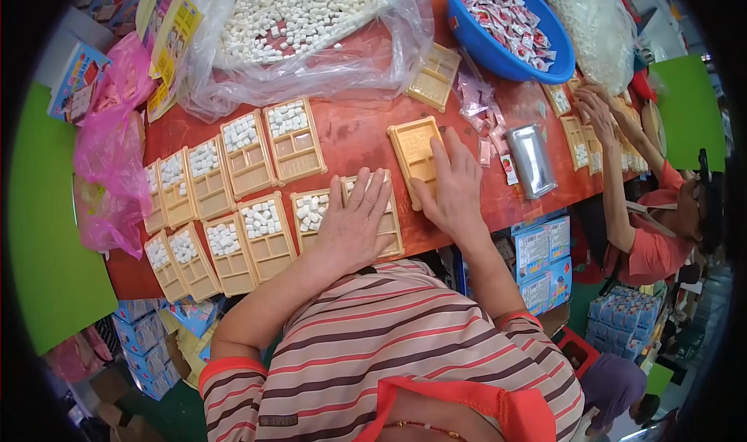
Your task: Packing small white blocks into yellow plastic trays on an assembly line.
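Note:
My left hand (352,228) lies flat, fingers stretched out, over a tan compartment tray (395,236) at the near edge of the table. It hides much of that tray and part of a neighbouring tray (305,236) with small white pieces (313,208) in it. My right hand (455,185) grips the right side of a darker tan tray (406,140), thumb over its lower part and fingers along its edge. No white pieces show in the visible part of that tray. Several similar trays (296,158) stand in two rows to the left, white pieces in their far compartments.
A clear bag (389,68) of white pieces lies at the back. Near it are a blue basin (564,61) of small packets and another tan tray (436,76). A silver block (531,162) and loose packets lie to the right. A co-worker's hands (599,119) reach over trays at far right.

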Demonstrator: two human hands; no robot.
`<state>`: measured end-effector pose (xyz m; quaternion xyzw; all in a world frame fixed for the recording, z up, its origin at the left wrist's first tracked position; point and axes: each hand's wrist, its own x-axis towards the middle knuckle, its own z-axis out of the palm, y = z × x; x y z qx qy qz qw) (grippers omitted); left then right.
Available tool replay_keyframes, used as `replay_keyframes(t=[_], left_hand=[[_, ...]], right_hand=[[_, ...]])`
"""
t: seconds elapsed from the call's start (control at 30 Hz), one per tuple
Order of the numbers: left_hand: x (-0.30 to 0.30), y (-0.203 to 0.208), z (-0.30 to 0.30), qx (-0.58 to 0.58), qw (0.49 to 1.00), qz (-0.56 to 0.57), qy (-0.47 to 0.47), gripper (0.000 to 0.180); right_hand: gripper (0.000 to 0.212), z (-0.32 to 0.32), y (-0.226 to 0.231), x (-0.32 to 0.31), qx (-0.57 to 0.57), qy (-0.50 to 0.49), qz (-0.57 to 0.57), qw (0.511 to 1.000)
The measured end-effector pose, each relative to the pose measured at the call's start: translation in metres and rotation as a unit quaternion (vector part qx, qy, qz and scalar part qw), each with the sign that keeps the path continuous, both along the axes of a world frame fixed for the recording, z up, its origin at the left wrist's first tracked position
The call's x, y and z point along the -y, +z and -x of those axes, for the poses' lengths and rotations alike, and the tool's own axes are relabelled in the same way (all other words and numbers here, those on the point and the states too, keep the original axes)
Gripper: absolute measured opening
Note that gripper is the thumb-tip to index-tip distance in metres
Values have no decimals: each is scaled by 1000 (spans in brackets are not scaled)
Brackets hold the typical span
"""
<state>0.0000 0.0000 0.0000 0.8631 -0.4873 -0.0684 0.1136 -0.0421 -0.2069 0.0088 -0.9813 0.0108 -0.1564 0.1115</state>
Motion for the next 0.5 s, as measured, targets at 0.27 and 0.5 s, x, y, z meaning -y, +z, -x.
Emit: replay_keyframes(t=[0.27,0.5], left_hand=[[3,6,-7,-70,996,53,10,73],[9,20,-12,-82,989,125,18,55]], right_hand=[[69,-16,1,-13,-50,-62,5,997],[60,-21,-7,6,-72,-77,-35,994]])
